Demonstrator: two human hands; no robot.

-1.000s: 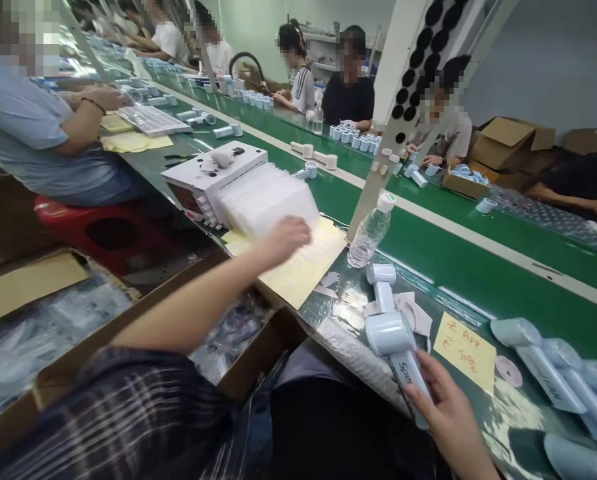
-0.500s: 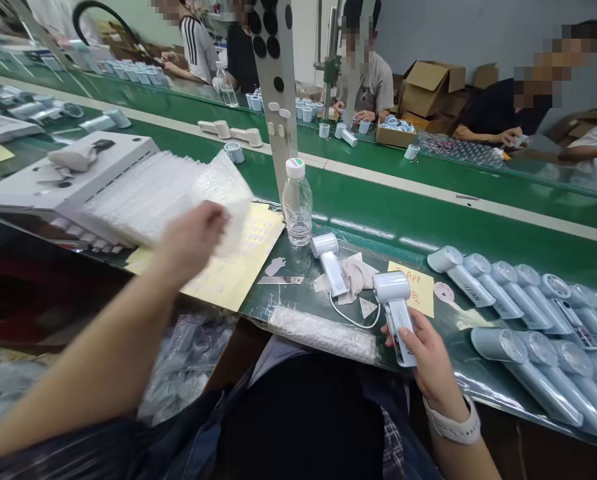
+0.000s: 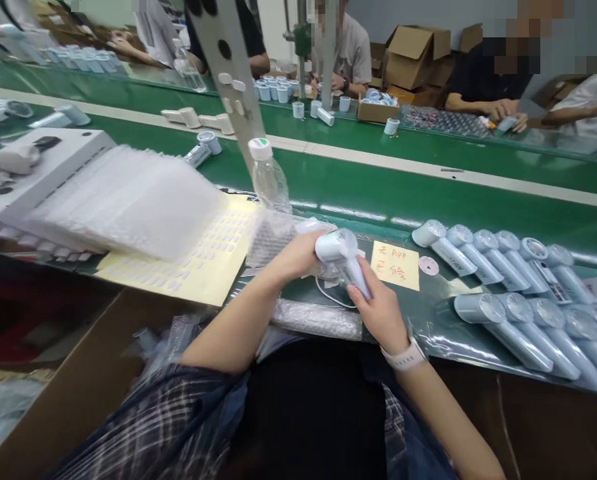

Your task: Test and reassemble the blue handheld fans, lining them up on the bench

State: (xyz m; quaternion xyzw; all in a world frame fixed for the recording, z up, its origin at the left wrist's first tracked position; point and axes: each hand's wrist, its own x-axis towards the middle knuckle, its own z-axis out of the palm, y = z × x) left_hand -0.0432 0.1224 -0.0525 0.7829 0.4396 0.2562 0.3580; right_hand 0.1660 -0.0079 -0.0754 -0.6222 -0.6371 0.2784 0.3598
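Light-blue glossy plastic handheld fan (image 3: 342,257), with a drum-shaped head and a bar-like handle, sits between the two hands, raised above the bench and tilted, its head toward the left hand (image 3: 301,253). Around its handle the right hand (image 3: 381,307) is closed, thumb along the near side, with a white wristwatch (image 3: 405,355) on the wrist below. Fingers curled, the left hand is beside the fan head and has hold of a translucent bubble-plastic bag (image 3: 271,237), which spreads out to the left of that hand; its fingertips are partly hidden.

Farther left of the left hand, a thick stack of translucent white bags (image 3: 133,200) leans against a white box (image 3: 73,160), and a yellow sheet with rows of small white oval stickers (image 3: 218,247) lies before it. Beyond the left hand stands a clear plastic bottle with a white cap (image 3: 268,177). Just right of the right hand lie a yellow handwritten note (image 3: 395,265) and a pink paper disc (image 3: 429,266). Farther right, more light-blue fans lie in a back row (image 3: 485,253) and a front row (image 3: 521,333).
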